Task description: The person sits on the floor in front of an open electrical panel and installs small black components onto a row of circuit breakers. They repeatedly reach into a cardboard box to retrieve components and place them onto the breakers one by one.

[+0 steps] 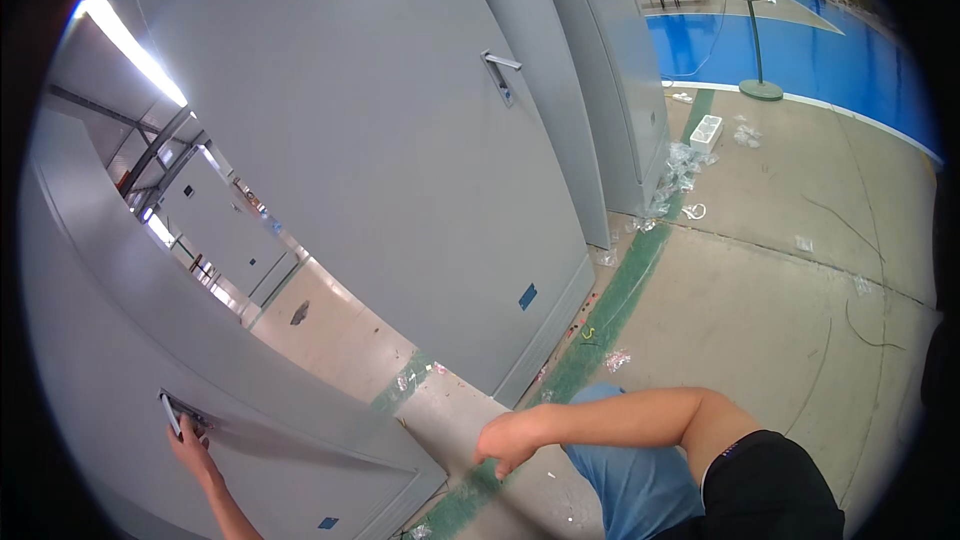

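At the lower left, my left hand (191,448) is at the recessed lever handle (183,412) of a grey cabinet door (110,340), with its fingers curled around the lever. The lever stands out from its recess. Nothing shows in my right hand (512,438), which hangs in the air at the lower middle, fingers loosely bent and apart. It is clear of both doors. A second large grey cabinet door (370,160) stands ahead of me, its silver lever handle (500,65) swung out from its plate.
More grey cabinets (620,70) stand beyond the second door. Plastic wrapping (680,170), a white foam block (706,133) and small scraps lie along a green floor stripe (625,290). Farther right are a blue floor area (810,65) and a pedestal fan (757,40).
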### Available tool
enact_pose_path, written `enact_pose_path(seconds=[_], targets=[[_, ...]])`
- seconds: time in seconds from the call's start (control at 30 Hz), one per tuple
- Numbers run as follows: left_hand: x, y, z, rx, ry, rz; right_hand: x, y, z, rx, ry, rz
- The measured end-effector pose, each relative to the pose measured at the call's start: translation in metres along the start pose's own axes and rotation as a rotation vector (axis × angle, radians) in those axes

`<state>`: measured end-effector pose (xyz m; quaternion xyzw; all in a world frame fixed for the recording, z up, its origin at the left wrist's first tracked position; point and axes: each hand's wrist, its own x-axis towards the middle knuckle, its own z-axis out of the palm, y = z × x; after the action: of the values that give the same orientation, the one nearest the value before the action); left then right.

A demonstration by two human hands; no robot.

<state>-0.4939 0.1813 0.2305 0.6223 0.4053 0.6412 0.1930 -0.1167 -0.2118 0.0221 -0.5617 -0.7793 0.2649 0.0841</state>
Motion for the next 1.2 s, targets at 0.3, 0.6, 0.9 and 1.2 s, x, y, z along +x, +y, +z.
enact_pose_path(seconds=[0.3,0.6,0.9,1.2], targets=[[0.017,0.061,-0.028,1.020,-0.135,0.204,0.001,-0.003,0.003,-0.005,-0.004,-0.025],[-0.006,0.124,0.017,0.105,-0.322,-0.351,-0.004,0.005,0.007,-0.070,0.040,-0.100],[-0.016,0.125,-0.016,0.681,-0.115,-0.028,-0.038,0.004,-0.016,-0.004,0.016,0.056],[0.000,0.125,0.013,-0.501,-0.273,-0.656,-0.036,-0.008,-0.015,0.004,-0.004,0.043]])
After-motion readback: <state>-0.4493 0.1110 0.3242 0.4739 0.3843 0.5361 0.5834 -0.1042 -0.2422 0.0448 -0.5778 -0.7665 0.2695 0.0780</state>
